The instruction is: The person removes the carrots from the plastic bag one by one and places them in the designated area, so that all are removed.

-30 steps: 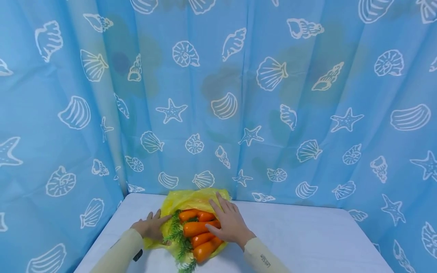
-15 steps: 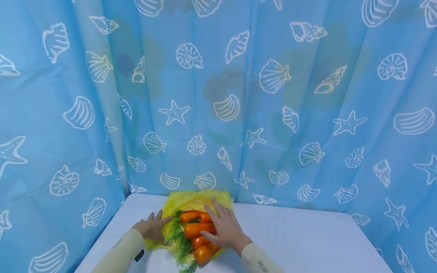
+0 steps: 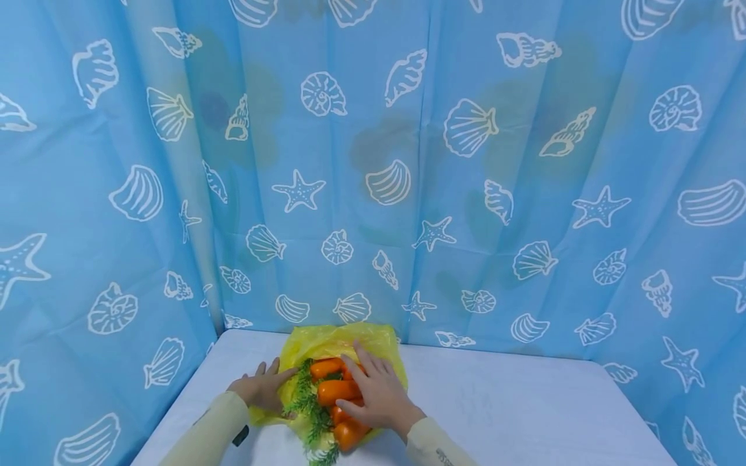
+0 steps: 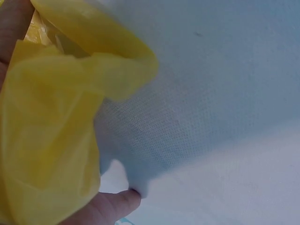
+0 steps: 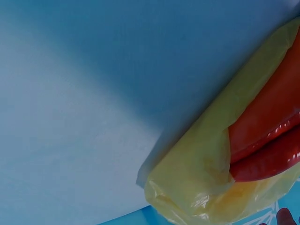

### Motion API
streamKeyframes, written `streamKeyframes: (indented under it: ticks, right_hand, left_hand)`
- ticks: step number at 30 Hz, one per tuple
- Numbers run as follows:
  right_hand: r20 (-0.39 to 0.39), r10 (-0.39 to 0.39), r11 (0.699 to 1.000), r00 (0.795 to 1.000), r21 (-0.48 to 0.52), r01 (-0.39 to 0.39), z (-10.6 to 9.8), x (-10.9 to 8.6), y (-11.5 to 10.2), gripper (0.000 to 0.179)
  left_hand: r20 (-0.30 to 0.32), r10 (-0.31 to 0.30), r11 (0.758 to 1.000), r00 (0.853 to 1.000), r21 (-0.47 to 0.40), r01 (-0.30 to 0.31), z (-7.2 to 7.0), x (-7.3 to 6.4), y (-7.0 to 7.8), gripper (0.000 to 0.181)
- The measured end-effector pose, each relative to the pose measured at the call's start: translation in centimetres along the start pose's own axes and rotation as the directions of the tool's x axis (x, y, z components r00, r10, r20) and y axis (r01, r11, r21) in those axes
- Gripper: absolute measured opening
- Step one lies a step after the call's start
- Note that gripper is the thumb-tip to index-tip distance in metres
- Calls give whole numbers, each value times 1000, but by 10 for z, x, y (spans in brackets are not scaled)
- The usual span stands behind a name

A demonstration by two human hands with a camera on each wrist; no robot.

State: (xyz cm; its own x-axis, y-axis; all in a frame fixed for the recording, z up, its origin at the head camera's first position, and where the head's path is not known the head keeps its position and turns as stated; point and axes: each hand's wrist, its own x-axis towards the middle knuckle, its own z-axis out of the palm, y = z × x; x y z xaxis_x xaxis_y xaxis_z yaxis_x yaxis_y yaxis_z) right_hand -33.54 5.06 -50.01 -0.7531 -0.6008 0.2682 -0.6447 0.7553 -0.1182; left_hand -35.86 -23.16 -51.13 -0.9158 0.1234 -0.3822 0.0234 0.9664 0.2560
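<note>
Orange carrots (image 3: 338, 392) with feathery green tops (image 3: 311, 408) lie side by side on a crumpled yellow plastic bag (image 3: 317, 338) in the head view. My left hand (image 3: 263, 388) rests at the bag's left edge with its fingers spread. In the left wrist view, a loose fold of the bag (image 4: 51, 140) covers much of that hand. My right hand (image 3: 381, 396), fingers extended, lies over the right ends of the carrots and hides them. The right wrist view shows smooth carrots (image 5: 267, 126) against the bag's rim, with one fingertip (image 5: 284, 216) at the bottom corner.
The bag lies on a white-covered table (image 3: 501, 408), toward its left side. A blue curtain (image 3: 361, 129) with white shell and starfish prints hangs along the back and both sides. A small dark object (image 3: 240, 435) shows beneath the left sleeve.
My right hand has slid a little left over the carrots, covering more of them and uncovering the bag's right edge. The left hand stays at the bag's left edge.
</note>
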Motion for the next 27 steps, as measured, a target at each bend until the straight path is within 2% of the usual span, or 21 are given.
streamKeyframes:
  ticks: [21, 27]
  right_hand:
    - [14, -7, 1000, 1000, 18, 7, 6, 0, -8, 75]
    - [21, -6, 1000, 1000, 21, 6, 8, -1, -11, 75]
  left_hand:
    - [6, 4, 999, 1000, 36, -4, 1, 1, -3, 93]
    - [7, -12, 999, 1000, 42, 12, 1, 2, -3, 95]
